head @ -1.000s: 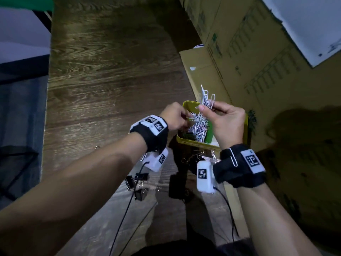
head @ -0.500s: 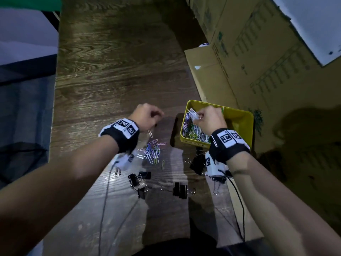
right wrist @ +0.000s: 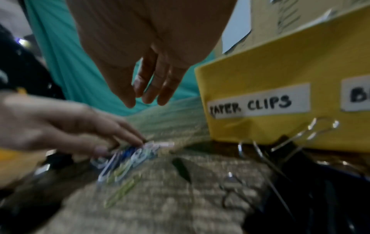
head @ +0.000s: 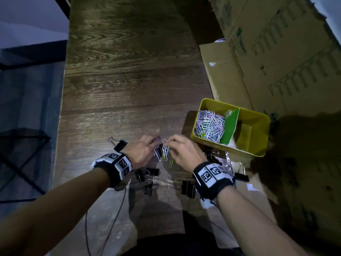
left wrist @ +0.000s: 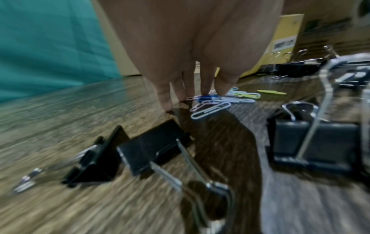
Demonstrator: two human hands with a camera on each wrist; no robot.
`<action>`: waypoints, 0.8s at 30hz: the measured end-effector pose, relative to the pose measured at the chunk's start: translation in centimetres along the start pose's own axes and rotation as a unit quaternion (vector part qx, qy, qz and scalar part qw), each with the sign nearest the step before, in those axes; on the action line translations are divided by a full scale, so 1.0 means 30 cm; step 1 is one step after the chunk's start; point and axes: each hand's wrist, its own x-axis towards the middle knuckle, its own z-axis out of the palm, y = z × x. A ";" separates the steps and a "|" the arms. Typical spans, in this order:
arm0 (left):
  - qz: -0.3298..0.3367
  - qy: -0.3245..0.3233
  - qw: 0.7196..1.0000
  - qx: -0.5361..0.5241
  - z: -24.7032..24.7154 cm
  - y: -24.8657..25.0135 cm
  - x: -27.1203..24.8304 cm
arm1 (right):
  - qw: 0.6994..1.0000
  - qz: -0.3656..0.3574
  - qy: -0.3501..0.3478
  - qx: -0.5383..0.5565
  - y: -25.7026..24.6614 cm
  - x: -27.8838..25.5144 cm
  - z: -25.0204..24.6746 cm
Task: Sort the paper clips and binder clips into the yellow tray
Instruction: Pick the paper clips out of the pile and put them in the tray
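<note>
A yellow tray [head: 258,130] stands at the table's right, its left compartment full of paper clips [head: 210,126] beside a green divider [head: 229,126]. Its front wall [right wrist: 280,63] carries a "PAPER CLIPS" label [right wrist: 258,104]. A small pile of loose coloured paper clips [head: 163,152] lies on the table left of the tray. My left hand [head: 147,147] rests straight fingertips [left wrist: 180,93] on that pile [left wrist: 220,101]. My right hand [head: 177,148] hovers just above the pile [right wrist: 128,158], fingers [right wrist: 152,93] hanging loosely with nothing between them. Black binder clips [head: 188,188] lie nearer to me.
More binder clips lie scattered: one by my left wrist [head: 120,145], a cluster [head: 145,176] between my wrists, others against the tray's front [head: 241,176]. Cardboard boxes [head: 276,61] wall off the right side. The wooden table [head: 129,80] stretches away beyond the hands.
My right hand has left the tray and come down left to the loose paper clips. The left hand has lowered its fingers onto the same pile.
</note>
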 end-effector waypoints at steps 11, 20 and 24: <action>-0.160 0.014 0.982 -0.103 -0.012 0.105 0.027 | 0.975 0.129 -0.177 -0.032 0.041 0.074 0.085; -0.099 -0.009 0.995 -0.025 -0.033 0.086 0.028 | 0.973 0.187 -0.118 -0.060 -0.014 0.023 0.120; -0.100 -0.026 0.994 -0.033 -0.030 0.108 0.032 | 0.976 0.183 -0.112 -0.027 -0.056 0.022 0.136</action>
